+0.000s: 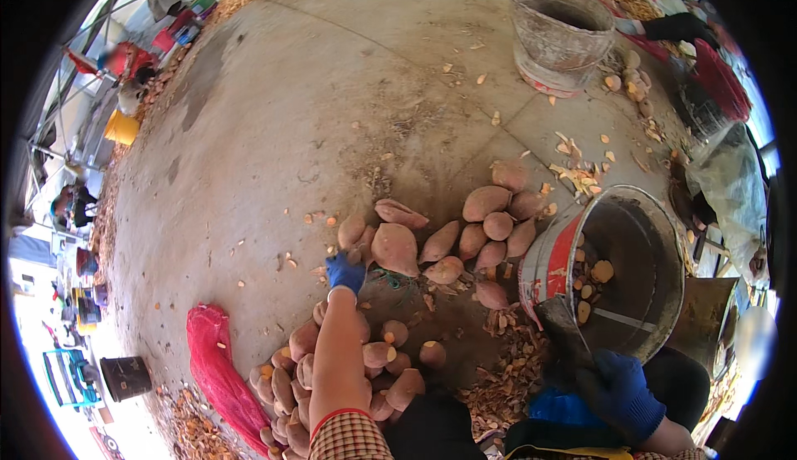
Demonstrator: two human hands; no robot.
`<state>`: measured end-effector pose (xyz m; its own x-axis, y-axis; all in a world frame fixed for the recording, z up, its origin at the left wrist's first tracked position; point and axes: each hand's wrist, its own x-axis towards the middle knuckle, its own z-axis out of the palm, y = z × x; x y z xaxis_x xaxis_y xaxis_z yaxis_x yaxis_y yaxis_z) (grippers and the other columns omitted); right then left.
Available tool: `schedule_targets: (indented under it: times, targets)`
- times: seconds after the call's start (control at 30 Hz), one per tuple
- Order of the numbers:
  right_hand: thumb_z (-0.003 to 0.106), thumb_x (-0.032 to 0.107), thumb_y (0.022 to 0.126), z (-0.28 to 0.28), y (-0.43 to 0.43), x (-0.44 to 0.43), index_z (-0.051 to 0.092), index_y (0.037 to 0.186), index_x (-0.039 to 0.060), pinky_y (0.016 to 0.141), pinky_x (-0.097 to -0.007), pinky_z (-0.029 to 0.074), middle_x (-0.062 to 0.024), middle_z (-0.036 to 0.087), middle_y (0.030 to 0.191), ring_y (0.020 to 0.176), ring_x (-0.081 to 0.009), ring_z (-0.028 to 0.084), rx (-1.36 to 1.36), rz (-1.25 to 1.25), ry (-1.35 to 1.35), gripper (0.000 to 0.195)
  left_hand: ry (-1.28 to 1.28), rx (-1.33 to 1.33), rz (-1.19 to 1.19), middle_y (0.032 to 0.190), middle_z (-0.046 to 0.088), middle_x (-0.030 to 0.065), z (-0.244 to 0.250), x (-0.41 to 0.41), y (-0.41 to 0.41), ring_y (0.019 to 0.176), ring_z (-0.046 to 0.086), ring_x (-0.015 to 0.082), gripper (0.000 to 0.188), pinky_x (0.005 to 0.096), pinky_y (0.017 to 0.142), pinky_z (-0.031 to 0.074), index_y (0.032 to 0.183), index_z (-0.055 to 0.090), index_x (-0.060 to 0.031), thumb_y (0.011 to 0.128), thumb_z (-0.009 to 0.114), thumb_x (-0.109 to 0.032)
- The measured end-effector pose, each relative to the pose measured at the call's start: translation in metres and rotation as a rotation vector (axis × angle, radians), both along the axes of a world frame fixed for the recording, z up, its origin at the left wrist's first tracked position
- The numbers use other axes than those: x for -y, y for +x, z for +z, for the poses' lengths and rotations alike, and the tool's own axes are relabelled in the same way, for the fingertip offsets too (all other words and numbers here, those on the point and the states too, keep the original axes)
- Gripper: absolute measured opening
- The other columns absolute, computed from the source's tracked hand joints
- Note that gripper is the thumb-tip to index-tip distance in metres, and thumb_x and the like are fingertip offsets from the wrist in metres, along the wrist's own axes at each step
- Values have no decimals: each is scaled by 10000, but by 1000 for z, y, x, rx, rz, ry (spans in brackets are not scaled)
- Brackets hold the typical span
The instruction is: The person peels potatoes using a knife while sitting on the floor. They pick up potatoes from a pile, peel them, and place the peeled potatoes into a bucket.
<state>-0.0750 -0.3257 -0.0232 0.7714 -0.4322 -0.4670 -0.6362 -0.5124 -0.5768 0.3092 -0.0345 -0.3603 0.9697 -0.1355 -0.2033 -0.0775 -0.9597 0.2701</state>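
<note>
My left hand [345, 272], in a blue glove, reaches forward over the floor and touches a sweet potato at the left end of a loose row of sweet potatoes [394, 248]; whether its fingers have closed on it is hidden. My right hand [613, 391], also gloved in blue, grips a dark, broad-bladed knife [563, 329] beside the near rim of a red and white bucket [551, 261]. Pieces of sweet potato [601, 271] lie inside that bucket. More sweet potatoes [405, 390], some with cut ends, are heaped under and around my left forearm.
A pink mesh sack [221, 366] lies left of the heap. Peelings [510, 366] cover the floor near my legs. A dirty bucket [554, 36] stands at the upper right, by a co-worker's arm [675, 27]. Other people sit at the far left, near a yellow bucket [121, 128].
</note>
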Motion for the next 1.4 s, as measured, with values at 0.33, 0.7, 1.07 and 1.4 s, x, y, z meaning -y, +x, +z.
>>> schedule_targets:
  times: [0.33,0.7,1.07,1.4]
  targets:
    - [658,197,825,13,-18,8,624,943,23,622,-437,509,-223,648,790,728,-396,642,75,-24,-80,214,-1424,-768,301,1152,591,107,136,15,-62,1015,601,287,424,385,851,516,1217,521,-44,910,590,-330]
    - [587,266,881,19,-46,14,595,988,53,670,-430,529,-169,661,825,774,-337,666,222,24,-413,238,-555,-376,-843,1062,584,227,262,189,-211,971,599,300,724,380,838,481,1229,443,6,732,776,-401]
    - [541,271,913,27,-50,16,558,1083,47,767,-412,540,-162,669,1031,947,-294,670,-53,114,-324,282,-264,73,-970,1077,542,254,279,200,-255,965,560,436,598,461,841,471,1187,488,-3,774,692,-385]
    - [557,283,902,4,-30,32,565,1102,30,823,-427,528,-170,657,1081,994,-312,653,-40,-50,-269,322,-1176,-362,-481,1056,585,42,281,210,-267,921,580,132,427,282,763,521,1175,510,-31,815,732,-85]
